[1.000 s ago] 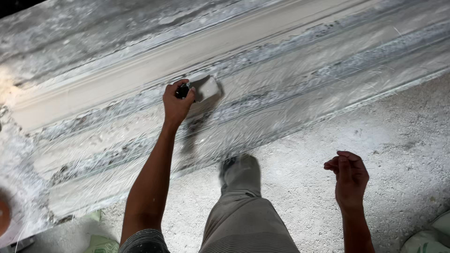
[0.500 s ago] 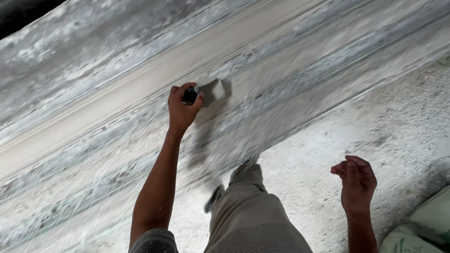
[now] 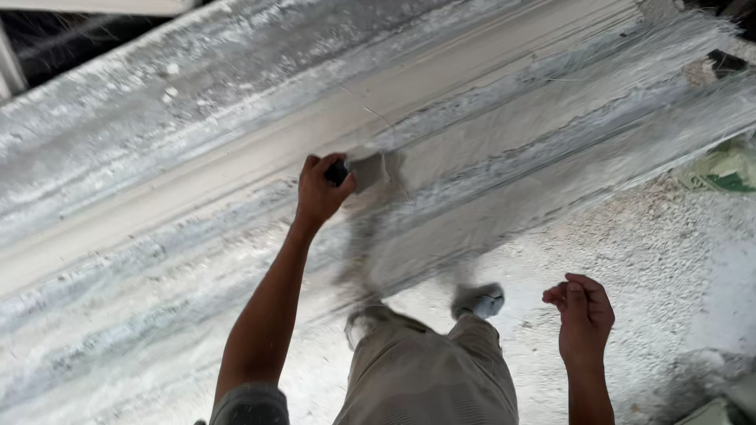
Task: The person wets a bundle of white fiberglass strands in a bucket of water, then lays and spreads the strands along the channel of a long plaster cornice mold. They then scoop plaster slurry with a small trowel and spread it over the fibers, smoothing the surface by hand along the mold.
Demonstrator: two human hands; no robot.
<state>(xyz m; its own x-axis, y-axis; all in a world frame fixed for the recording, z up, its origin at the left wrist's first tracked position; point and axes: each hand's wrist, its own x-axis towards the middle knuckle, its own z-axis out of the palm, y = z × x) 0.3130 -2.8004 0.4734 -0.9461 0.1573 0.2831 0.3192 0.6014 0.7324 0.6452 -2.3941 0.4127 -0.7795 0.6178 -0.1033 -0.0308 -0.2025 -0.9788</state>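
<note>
My left hand (image 3: 319,191) is shut on the dark handle of a small flat scraper (image 3: 367,171), whose grey blade lies against a long white plaster moulding (image 3: 488,149). The moulding runs diagonally across the view, with stepped ridges and grooves covered in pale wet plaster and fibres. My right hand (image 3: 583,312) hangs free at the lower right, fingers loosely curled, holding nothing. My legs in beige trousers (image 3: 425,374) and a dusty shoe (image 3: 479,300) show below the moulding.
The ground (image 3: 661,252) at the right is rough and white with plaster dust. A green and white sack (image 3: 720,169) lies at the right edge. A dark gap (image 3: 47,35) opens at the top left behind the moulding.
The view has shifted along the moulding while my left hand keeps the scraper pressed on it. My legs have stepped, and the right hand stays curled and free.
</note>
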